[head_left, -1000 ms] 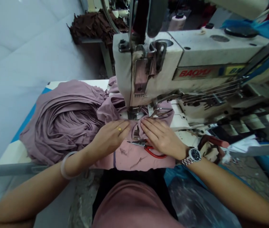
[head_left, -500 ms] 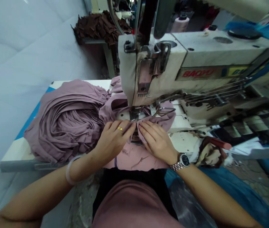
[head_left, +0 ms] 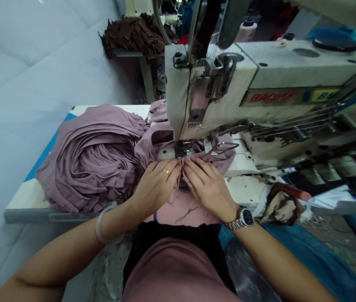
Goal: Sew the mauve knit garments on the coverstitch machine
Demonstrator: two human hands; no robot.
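Right in front of the needle area of a white sewing machine (head_left: 209,100), both hands pinch a mauve piece of fabric (head_left: 153,142). My left hand (head_left: 159,180), with a gold ring, closes its fingers on the cloth just left of the presser foot (head_left: 184,149). Close beside it, fingertips nearly meeting, my right hand (head_left: 208,184) grips the cloth on the right; a metal watch (head_left: 244,216) is on that wrist. The fabric runs behind the hands and around under the machine head. Fingertips partly hide the held edge.
A large folded heap of mauve fabric (head_left: 86,159) lies on the table at left. Pink cloth (head_left: 184,209) covers the table edge by my lap. At right are a bundled brown-and-beige rag (head_left: 278,205) and a red rod (head_left: 297,193). Brown cloth pieces (head_left: 134,35) are piled behind.
The whole view has shifted slightly, so things appear a little farther right. Both hands stay at the presser foot, still pinching the mauve fabric, with fingertips slightly closer together.
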